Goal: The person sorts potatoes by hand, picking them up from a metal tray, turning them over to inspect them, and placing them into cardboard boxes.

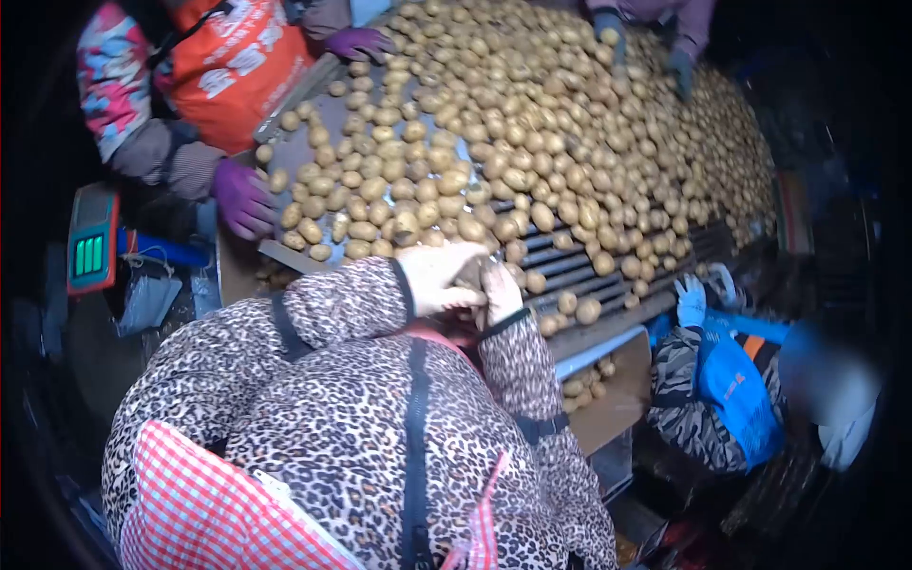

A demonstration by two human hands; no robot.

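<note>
My left hand [439, 275] and my right hand [500, 291] meet at the near edge of the sorting table, in front of my chest. Fingers of both hands are bent around a small brownish-grey thing [470, 274]; its kind is too blurred to tell. Loose potatoes [404, 220] lie just beyond my hands. To the right of my right hand, a few potatoes [567, 302] sit on dark metal bars [570, 261]. Leopard-print sleeves cover my arms up to the wrists.
A heap of potatoes [589, 123] covers the far table. At left, a person in purple gloves [244, 198] stands near a scale with a green display [90, 255]. Another with blue-grey gloves [680, 71] reaches in from behind. White-gloved hands [692, 300] are at right, beside a cardboard box [617, 404].
</note>
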